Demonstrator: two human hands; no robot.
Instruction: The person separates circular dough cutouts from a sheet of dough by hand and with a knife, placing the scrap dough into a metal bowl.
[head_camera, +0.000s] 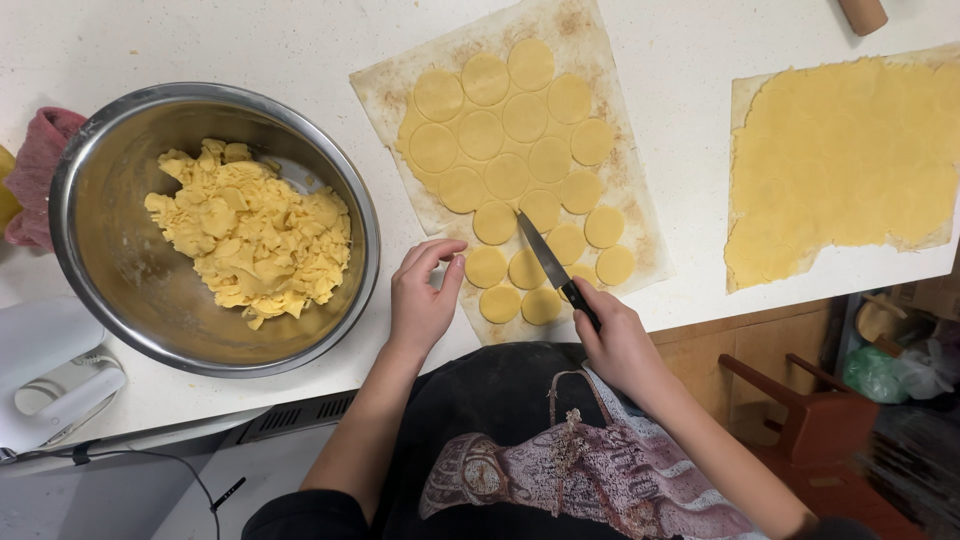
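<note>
Right hand (612, 335) is closed round the black handle of a kitchen knife (548, 262), blade pointing up and away from me, its tip lying among the cut dough rounds (510, 175) on the near sheet of baking paper (600, 60). My left hand (420, 295) rests with loosely curled fingers on the counter at the near left corner of that paper, thumb and forefinger just beside one round (486, 267) at the edge; it holds nothing that I can see

As I read it, I am at the lifting stage: the circles are stamped out, the spare dough between them mostly gone, and the blade is working under a round in the lower rows. The next move, I judge, calls for keeping the blade flat against the paper and sliding it fully under before lifting, with the left hand pinning the paper so it does not drag

To the left stands a steel mixing bowl (95, 270) with dough scraps (250, 235). To the right lies a second rolled sheet of dough (840, 160), uncut
</note>
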